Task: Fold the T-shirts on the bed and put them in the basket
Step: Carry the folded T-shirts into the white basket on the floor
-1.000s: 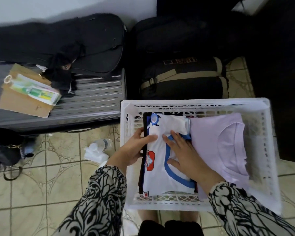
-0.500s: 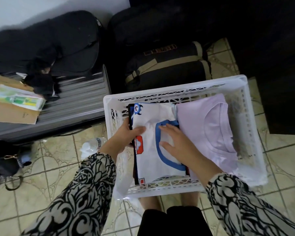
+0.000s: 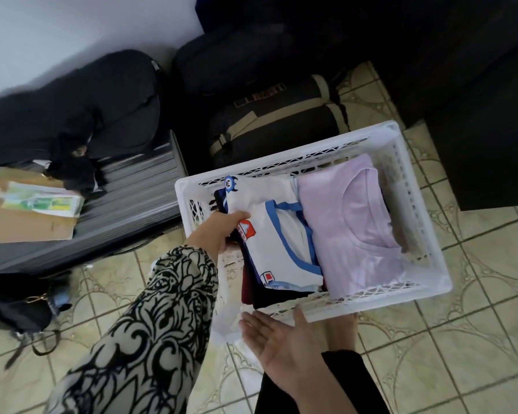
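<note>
A white slatted basket (image 3: 428, 240) stands on the tiled floor in front of me. Inside it on the left lies a folded white T-shirt with blue trim and cartoon prints (image 3: 281, 234), on top of dark folded clothes. A folded lilac T-shirt (image 3: 356, 222) fills the right half. My left hand (image 3: 219, 231) reaches into the basket's left side and grips the left edge of the white T-shirt. My right hand (image 3: 281, 351) hovers palm up outside the basket's near wall, fingers straight, holding nothing.
A grey suitcase (image 3: 126, 198) lies to the left with a cardboard envelope (image 3: 27, 222) and black clothes on it. Dark bags (image 3: 269, 127) stand behind the basket. A black handbag (image 3: 15, 306) sits on the floor at the left, dark furniture (image 3: 485, 144) at the right.
My right hand has lifted off the white T-shirt and drawn back out of the basket, turning palm up. My left hand stays at the shirt's left edge. The view has tilted.
</note>
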